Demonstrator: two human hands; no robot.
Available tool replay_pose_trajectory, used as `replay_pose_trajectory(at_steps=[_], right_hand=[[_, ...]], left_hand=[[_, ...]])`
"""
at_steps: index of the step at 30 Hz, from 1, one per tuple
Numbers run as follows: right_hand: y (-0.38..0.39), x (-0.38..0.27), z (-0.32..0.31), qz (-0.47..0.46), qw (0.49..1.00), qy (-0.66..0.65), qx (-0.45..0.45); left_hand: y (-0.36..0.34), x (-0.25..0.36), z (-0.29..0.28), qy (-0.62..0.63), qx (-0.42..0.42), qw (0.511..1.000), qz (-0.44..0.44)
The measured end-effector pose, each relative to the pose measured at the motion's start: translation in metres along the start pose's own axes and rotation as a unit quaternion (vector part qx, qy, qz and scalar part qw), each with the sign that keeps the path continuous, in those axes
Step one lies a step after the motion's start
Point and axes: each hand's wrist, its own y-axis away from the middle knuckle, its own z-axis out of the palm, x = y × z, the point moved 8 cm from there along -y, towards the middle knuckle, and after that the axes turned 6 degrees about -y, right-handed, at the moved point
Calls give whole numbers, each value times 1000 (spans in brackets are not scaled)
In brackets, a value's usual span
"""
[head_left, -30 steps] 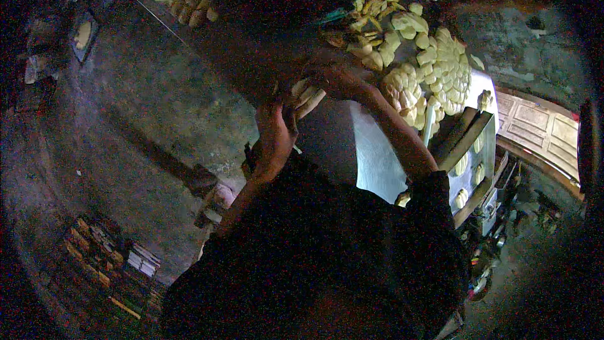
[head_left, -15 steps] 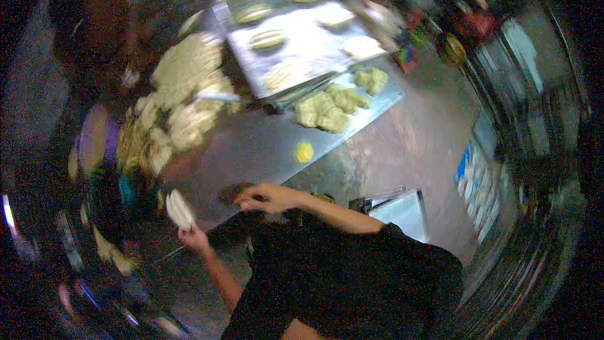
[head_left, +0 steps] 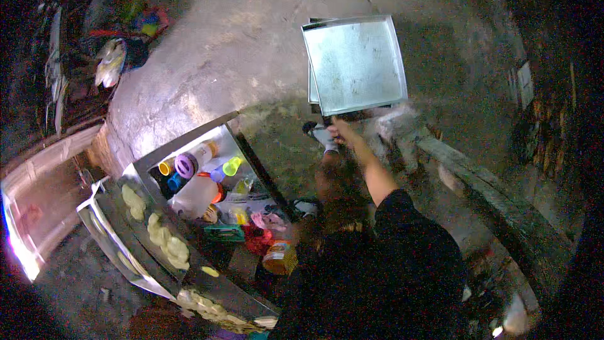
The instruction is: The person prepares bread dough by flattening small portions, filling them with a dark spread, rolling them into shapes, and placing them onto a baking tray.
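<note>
My right hand (head_left: 337,131) reaches forward to the near left corner of a square metal baking tray (head_left: 357,66). Its fingers are closed at the tray's rim, though blur softens the exact grip. Beneath this tray, the edge of another tray (head_left: 311,85) sticks out on the left, at a slightly different angle. The upper tray carries no dough. My left hand is out of sight.
At the left stands a table (head_left: 195,255) with dough pieces (head_left: 165,239) along it. An open compartment holds bottles, plastic containers (head_left: 195,195) and a red bag (head_left: 257,239). A long ledge (head_left: 478,186) runs down the right. Concrete floor (head_left: 239,44) lies beyond.
My view has swung right, from the dough table to the stacked trays. My right hand has moved from beside the table to the tray's rim. My left hand, which held pale shaped dough, has left view.
</note>
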Motion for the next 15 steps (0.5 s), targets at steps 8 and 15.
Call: replay_pose_trajectory(at_steps=[8, 15], right_hand=[[-149, 43, -185, -60, 903, -310, 293], [-135, 21, -168, -78, 948, -84, 298]], left_hand=[[-6, 63, 16, -159, -113, 980, -49], [61, 59, -10, -123, -93, 980, -129]])
